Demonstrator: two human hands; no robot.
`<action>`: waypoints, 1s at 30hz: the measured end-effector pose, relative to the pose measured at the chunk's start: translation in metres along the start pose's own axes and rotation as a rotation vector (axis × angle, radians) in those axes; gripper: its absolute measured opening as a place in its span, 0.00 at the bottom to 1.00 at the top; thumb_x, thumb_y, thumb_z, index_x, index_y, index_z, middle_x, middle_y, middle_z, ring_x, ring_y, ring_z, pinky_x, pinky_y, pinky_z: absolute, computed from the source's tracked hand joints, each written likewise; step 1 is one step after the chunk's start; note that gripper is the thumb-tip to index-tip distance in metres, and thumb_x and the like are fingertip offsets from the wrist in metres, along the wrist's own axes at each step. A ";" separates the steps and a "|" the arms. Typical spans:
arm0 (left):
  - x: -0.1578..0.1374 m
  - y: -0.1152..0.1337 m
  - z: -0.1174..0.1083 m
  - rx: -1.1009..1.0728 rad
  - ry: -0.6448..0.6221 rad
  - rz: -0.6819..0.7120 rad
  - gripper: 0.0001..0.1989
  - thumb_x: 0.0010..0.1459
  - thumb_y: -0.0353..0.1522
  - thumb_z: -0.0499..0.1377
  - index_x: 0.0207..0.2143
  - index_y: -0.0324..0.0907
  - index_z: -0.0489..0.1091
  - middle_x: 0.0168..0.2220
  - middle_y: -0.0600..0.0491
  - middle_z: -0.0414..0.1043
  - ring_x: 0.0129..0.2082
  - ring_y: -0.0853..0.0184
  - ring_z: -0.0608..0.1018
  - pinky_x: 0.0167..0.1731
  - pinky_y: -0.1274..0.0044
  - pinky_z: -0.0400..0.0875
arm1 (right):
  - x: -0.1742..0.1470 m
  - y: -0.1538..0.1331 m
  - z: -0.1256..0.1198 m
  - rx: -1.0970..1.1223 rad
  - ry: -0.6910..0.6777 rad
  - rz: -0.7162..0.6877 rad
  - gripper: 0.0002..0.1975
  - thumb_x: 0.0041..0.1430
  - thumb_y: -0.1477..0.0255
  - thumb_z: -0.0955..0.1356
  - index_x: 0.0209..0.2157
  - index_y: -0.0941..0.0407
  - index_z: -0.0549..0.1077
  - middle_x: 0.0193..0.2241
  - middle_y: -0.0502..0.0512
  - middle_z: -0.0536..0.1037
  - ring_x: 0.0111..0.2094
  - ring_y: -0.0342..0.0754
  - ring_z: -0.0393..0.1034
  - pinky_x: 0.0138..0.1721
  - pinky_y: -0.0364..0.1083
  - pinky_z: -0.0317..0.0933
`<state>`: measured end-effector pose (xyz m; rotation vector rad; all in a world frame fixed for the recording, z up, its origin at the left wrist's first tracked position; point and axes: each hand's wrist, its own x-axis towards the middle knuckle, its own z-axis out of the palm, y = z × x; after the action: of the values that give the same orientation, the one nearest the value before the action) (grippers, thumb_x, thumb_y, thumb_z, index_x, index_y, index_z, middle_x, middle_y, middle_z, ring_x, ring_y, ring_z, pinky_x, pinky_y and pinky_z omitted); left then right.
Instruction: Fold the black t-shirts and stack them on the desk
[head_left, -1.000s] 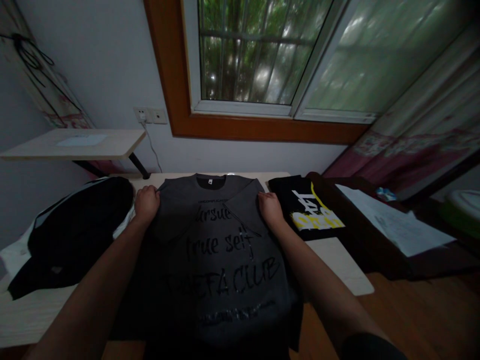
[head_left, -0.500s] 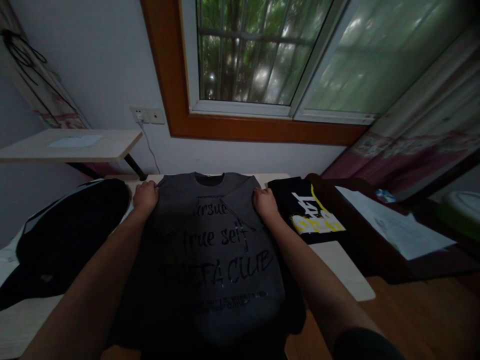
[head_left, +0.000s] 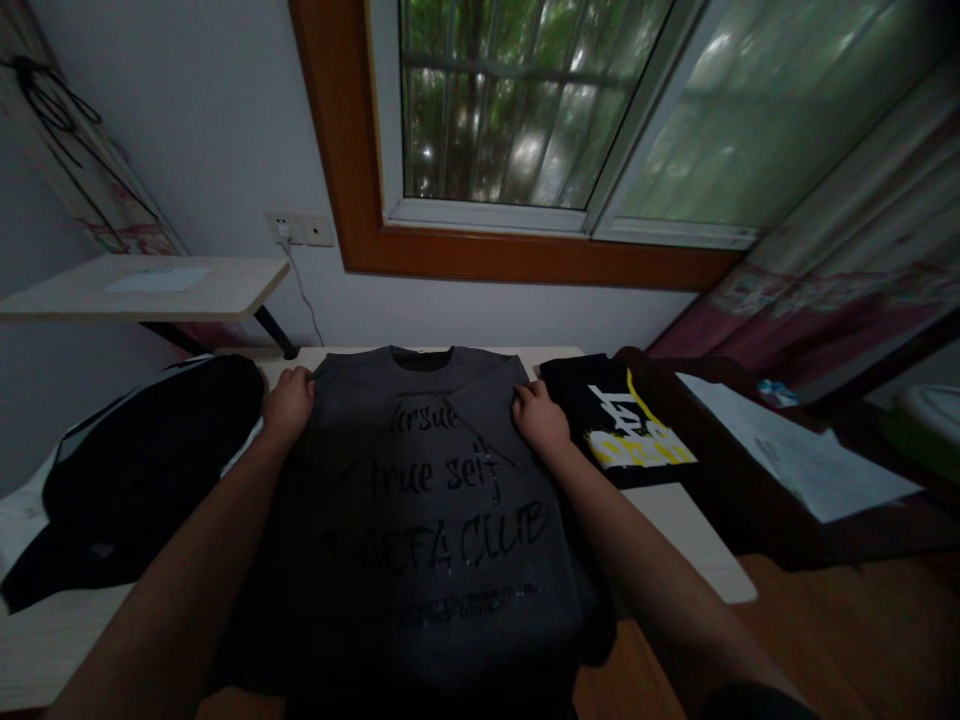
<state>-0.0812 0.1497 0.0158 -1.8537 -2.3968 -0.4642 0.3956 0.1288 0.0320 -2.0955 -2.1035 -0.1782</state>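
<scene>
A dark grey T-shirt (head_left: pixel 427 500) with black lettering lies spread out, its collar toward the window and its lower part hanging past the near table edge. My left hand (head_left: pixel 289 402) is closed on the shirt's left side, just below the shoulder. On the opposite side, my right hand (head_left: pixel 540 412) has its fingers curled on the sleeve edge. Right of that hand lies a folded black garment (head_left: pixel 619 415) with white and yellow print. The shirt's lower end is lost in shadow.
A black bag (head_left: pixel 157 450) sits left of the shirt, with a raised wooden shelf (head_left: pixel 187 272) behind it. The pale tabletop (head_left: pixel 690 540) shows at right. Farther right, a paper sheet (head_left: pixel 795 450) rests on a dark surface. A wall socket (head_left: pixel 300 229) holds a plugged-in cable.
The whole view has shifted slightly. My right hand's fingers have lifted and shifted a little at the sleeve edge. My left hand and the shirt look nearly the same.
</scene>
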 end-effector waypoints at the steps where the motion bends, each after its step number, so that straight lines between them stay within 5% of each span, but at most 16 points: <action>1: 0.001 -0.002 0.000 -0.006 -0.023 -0.007 0.16 0.67 0.36 0.49 0.53 0.42 0.68 0.53 0.40 0.71 0.51 0.53 0.76 0.49 0.66 0.71 | -0.001 -0.001 -0.003 -0.013 -0.025 0.011 0.23 0.72 0.64 0.57 0.62 0.53 0.69 0.58 0.64 0.68 0.42 0.53 0.76 0.39 0.48 0.67; 7: 0.014 -0.007 -0.009 -0.024 -0.144 -0.022 0.21 0.65 0.37 0.53 0.58 0.41 0.66 0.53 0.39 0.71 0.52 0.51 0.76 0.49 0.64 0.71 | 0.009 -0.001 -0.024 -0.048 -0.147 0.007 0.21 0.71 0.63 0.59 0.56 0.54 0.75 0.53 0.65 0.71 0.44 0.58 0.75 0.43 0.51 0.67; 11: 0.011 0.005 -0.016 0.073 0.033 0.081 0.21 0.64 0.36 0.53 0.57 0.42 0.70 0.55 0.38 0.68 0.54 0.48 0.72 0.51 0.61 0.69 | 0.020 -0.010 -0.028 -0.092 0.043 -0.086 0.20 0.70 0.66 0.60 0.52 0.58 0.77 0.53 0.69 0.72 0.56 0.66 0.63 0.52 0.58 0.61; 14: 0.003 0.024 -0.016 0.073 0.166 0.241 0.18 0.65 0.35 0.51 0.53 0.42 0.73 0.52 0.40 0.69 0.56 0.49 0.69 0.55 0.62 0.66 | 0.027 -0.025 -0.020 -0.041 0.075 -0.230 0.19 0.70 0.68 0.60 0.55 0.57 0.75 0.54 0.67 0.72 0.57 0.63 0.59 0.56 0.57 0.57; 20: -0.016 0.052 0.005 0.033 0.102 0.414 0.16 0.66 0.37 0.50 0.46 0.42 0.76 0.45 0.43 0.72 0.49 0.53 0.72 0.53 0.64 0.67 | 0.026 -0.051 0.006 0.072 0.047 -0.307 0.18 0.71 0.68 0.61 0.57 0.54 0.73 0.52 0.62 0.72 0.53 0.57 0.61 0.54 0.51 0.58; 30: -0.062 0.004 -0.003 -0.032 0.185 0.278 0.17 0.66 0.39 0.52 0.51 0.43 0.73 0.49 0.44 0.71 0.53 0.51 0.70 0.55 0.61 0.65 | -0.023 -0.014 0.001 0.006 0.195 -0.178 0.16 0.70 0.68 0.62 0.54 0.54 0.74 0.51 0.62 0.72 0.54 0.60 0.58 0.53 0.53 0.56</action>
<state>-0.0608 0.0921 0.0043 -2.0166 -1.9882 -0.6191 0.3811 0.1063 0.0271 -1.8041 -2.1655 -0.3820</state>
